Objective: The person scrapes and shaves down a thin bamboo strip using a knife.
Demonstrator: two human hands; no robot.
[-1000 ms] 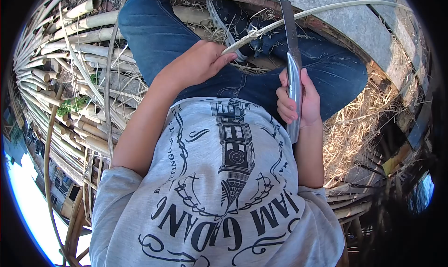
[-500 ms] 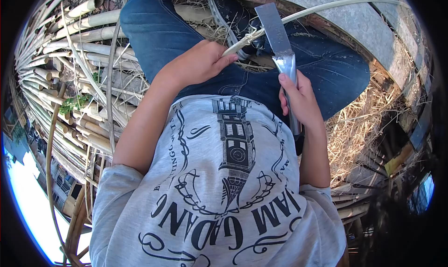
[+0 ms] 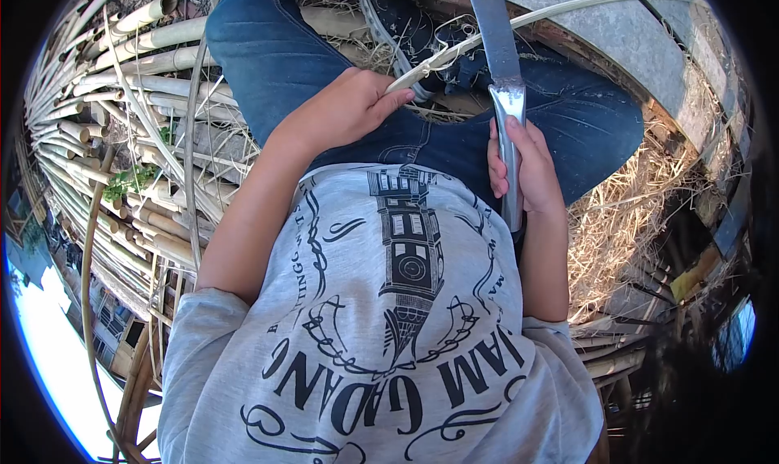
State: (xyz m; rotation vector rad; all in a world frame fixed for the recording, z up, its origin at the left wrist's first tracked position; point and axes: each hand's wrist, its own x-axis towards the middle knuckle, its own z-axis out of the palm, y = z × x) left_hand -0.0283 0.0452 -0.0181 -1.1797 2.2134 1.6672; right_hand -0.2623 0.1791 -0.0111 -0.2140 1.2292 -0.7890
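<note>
My left hand (image 3: 345, 111) is closed around the near end of a long pale bamboo strip (image 3: 560, 8), which arches away to the upper right. Thin curled shavings (image 3: 423, 68) cling to the strip a little beyond my fingers. In my right hand (image 3: 527, 164) is the shiny metal handle of a knife (image 3: 497, 42), my fingers wrapped round it. Its broad, square-ended blade points up and crosses the strip, its flat side showing. Whether blade and strip touch, I cannot tell.
Cut bamboo poles (image 3: 162, 83) are piled at the left. Grey boards (image 3: 649, 66) with a wooden edge lie at the upper right, above dry straw (image 3: 617, 229). My crossed legs in jeans (image 3: 268, 50) lie beneath the strip, with a shoe (image 3: 406, 26) between them.
My right hand has turned the knife from nearly edge-on to flat side showing. Since the middle frame the blade has swung right and become more upright. My left hand has hardly moved.
</note>
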